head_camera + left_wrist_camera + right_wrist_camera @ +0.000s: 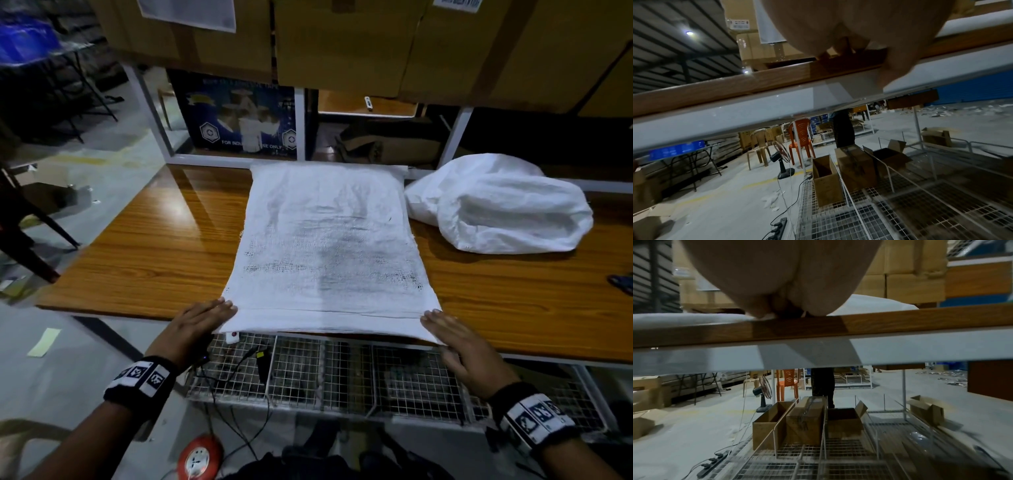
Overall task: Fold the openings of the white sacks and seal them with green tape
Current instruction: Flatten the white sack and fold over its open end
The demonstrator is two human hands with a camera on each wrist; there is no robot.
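Sacking lies flat at the middle of the wooden counter (pixel 154 240): a white woven sack (pixel 329 246) is spread out lengthwise, its near edge overhanging the counter's front edge and its far edge reaching the white shelf frame (pixel 301 123) behind. The left hand (pixel 197 325) is laid on the sack's near left corner with fingers straight and together; the right hand (pixel 462 346) is laid on the near right corner in the same flat manner. Nothing is pinched by either hand in the head view. In the wrist views only the palms are seen from below, pressed over the counter's edge, and the fingertips are hidden.

A second white sack (pixel 503 205), bulging and crumpled, is seen just beside the flat one on the right, nearly touching its far corner. A blue printed box (pixel 239 120) and brown cartons (pixel 342 41) are stacked on the shelving behind. Below the counter a wire mesh rack (pixel 342 377) is seen, with black cables (pixel 233 411) draped over it and an orange extension reel (pixel 198 459) on the floor. Open cardboard boxes (pixel 807 418), an orange plastic chair (pixel 787 379) and a pedestal fan (pixel 764 392) stand beyond.
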